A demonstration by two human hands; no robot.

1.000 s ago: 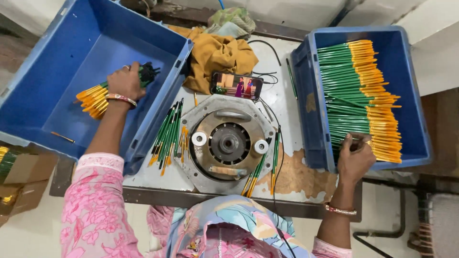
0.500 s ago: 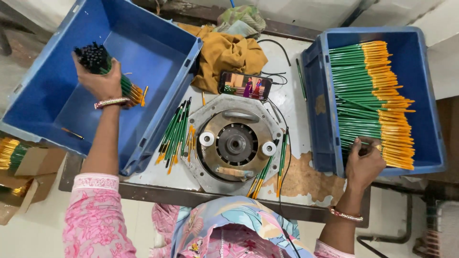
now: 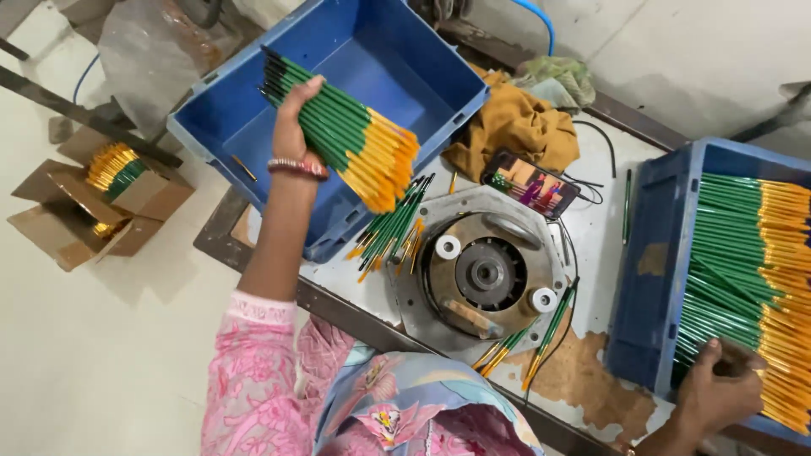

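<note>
Right hand (image 3: pixel 716 390), one: nearest, fingers curled onto the green-and-yellow pencils (image 3: pixel 743 270) stacked in the right blue crate (image 3: pixel 642 312); too many to count; whether it pinches any, cannot tell
Round metal machine (image 3: pixel 481 274), one, mid-table (image 3: pixel 591 253), with two white rollers (image 3: pixel 447 247)
Loose pencils: one small cluster (image 3: pixel 393 228) left of the machine, a few (image 3: pixel 528 333) at its front right edge
Phone (image 3: pixel 530 183), one, lit, beyond the machine
Left hand (image 3: pixel 294 127), one: closed around one thick bundle of pencils (image 3: pixel 342 139), held above the left blue crate (image 3: pixel 380 59)
Cloths: one mustard (image 3: pixel 515 127), one green (image 3: pixel 553 78)
Cardboard box (image 3: pixel 93 203), one, on the floor at left
</note>
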